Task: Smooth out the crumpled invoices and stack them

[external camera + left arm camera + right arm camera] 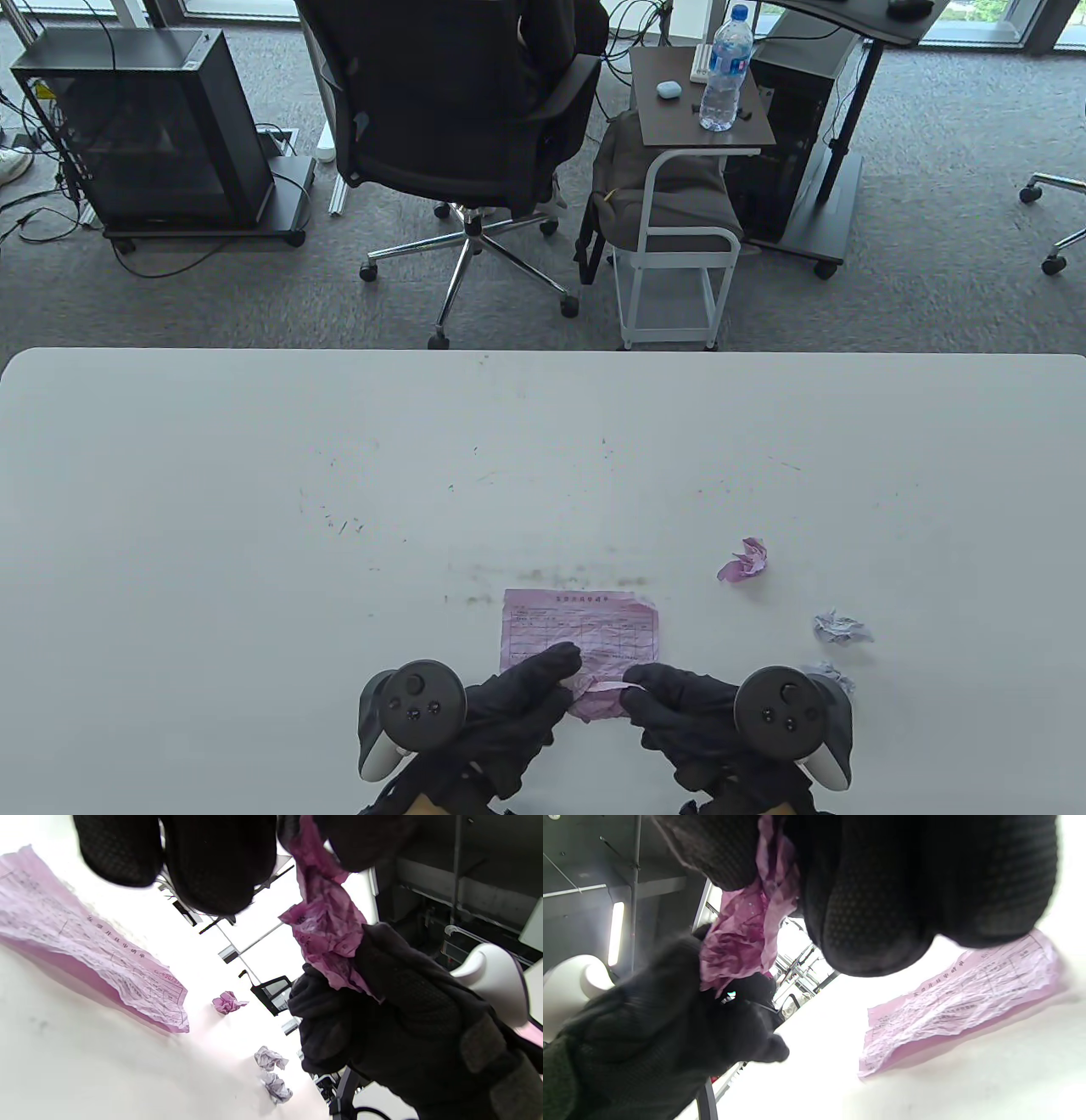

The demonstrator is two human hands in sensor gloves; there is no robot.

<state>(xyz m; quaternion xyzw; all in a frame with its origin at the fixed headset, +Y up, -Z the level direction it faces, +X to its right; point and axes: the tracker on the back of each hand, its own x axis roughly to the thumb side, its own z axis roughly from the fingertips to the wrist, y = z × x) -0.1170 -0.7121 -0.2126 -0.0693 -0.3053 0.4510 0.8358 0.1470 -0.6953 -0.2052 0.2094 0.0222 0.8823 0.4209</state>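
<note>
Stretching across the lower half of the table view, the wide white matte table (254, 509) has rounded far corners and faint scuffs and pen marks near its middle. Beyond it lies grey carpet with a black mesh office chair (450, 110) on a chrome star base, a black glass-sided computer case (144, 127) on a wheeled stand, and a small white-framed side cart (679, 255) with a brown top carrying a clear plastic water bottle (725, 72).

On the table near the front edge lies a flattened pink paper invoice (585, 624), rectangular, printed with a grid and still finely wrinkled. Just in front of it, lifted off the surface, a crumpled pink invoice (598, 700) is held between both hands: the left hand in a black textured glove (509, 705) pinches its left side, the right hand in a black textured glove (687, 709) pinches its right side, fingers closed on the thin creased paper. The left wrist view shows this sheet (326, 925) bunched and partly stretched between the gloves.

To the right, apart from each other, lie a crumpled pink paper ball (745, 560), a crumpled white paper ball (840, 628) and another crumpled pale ball (831, 677) just beside the right tracker
</note>
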